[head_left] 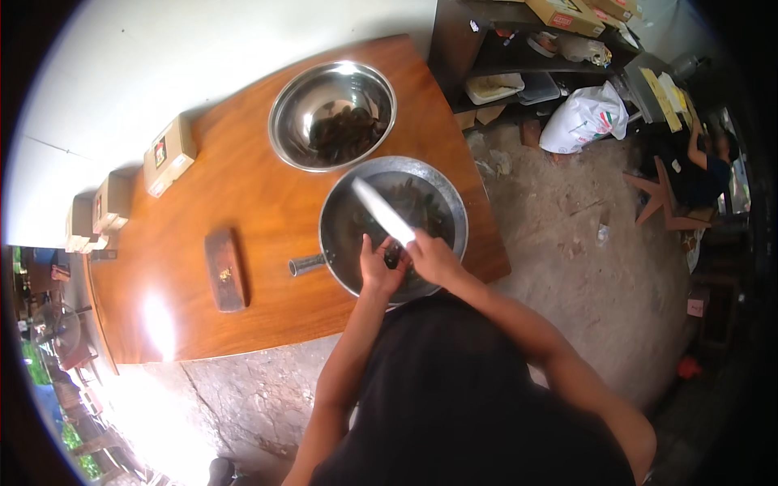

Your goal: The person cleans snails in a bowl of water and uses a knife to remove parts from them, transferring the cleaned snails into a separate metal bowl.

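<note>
My right hand (435, 260) grips a kitchen knife whose broad, pale blade (382, 209) points up and left over a metal wok (457, 203). Close beside it, my left hand (380, 270) is palm up with a small dark piece (392, 256), seemingly a mussel, held in its fingers. Both hands are above the near side of the wok. Cloudy water and several dark green mussel-like pieces (419, 203) lie inside it. Beyond the wok, a stainless steel bowl (292, 100) holds more dark pieces (343, 135). Blur hides the details of these pieces.
The wok's hollow handle (307, 265) juts left over the wooden table (267, 200). A dark wooden block (225, 270) lies farther left, and cardboard boxes (170, 157) line the wall. On the right are a white sack (583, 118), a dark shelf (456, 54) and another person (708, 173).
</note>
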Tool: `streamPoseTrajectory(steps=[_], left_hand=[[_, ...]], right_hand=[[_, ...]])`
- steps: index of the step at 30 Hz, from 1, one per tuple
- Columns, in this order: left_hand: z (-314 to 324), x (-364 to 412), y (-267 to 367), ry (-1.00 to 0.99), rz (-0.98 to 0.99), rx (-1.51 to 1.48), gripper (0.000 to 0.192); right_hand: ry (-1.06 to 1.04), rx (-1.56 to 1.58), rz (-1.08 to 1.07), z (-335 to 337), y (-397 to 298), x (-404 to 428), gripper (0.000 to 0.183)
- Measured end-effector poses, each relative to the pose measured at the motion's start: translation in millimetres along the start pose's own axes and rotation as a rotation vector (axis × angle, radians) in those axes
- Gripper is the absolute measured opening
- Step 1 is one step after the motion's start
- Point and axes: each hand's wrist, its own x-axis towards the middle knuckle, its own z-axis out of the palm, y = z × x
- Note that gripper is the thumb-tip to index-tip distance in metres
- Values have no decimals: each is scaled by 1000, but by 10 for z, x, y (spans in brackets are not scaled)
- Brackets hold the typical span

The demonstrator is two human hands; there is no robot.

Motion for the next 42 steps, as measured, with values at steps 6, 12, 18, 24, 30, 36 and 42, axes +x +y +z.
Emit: streamPoseTrajectory(steps=[6,12,18,24,30,36,42], left_hand=[[-71,28,17,-2,2,5,77],[-150,25,-11,95,-5,46,79],[-174,97,19,14,15,3,77],[-76,66,-3,122,22,33,73],[-84,17,30,62,12,14,74],[-87,43,38,45,74,73,81],[-167,114,20,76,1,9,76]], right_hand=[[130,-23,-5,-61,-12,51,23],[0,-131,2,40,50,-38,20],[-62,-129,-26,46,-29,-47,21],[64,-3,-23,-54,-17,1,21],[19,-48,-52,5,83,15,22],[-43,-41,-104,60,24,-36,23],[45,-25,-24,-15,-12,14,29]])
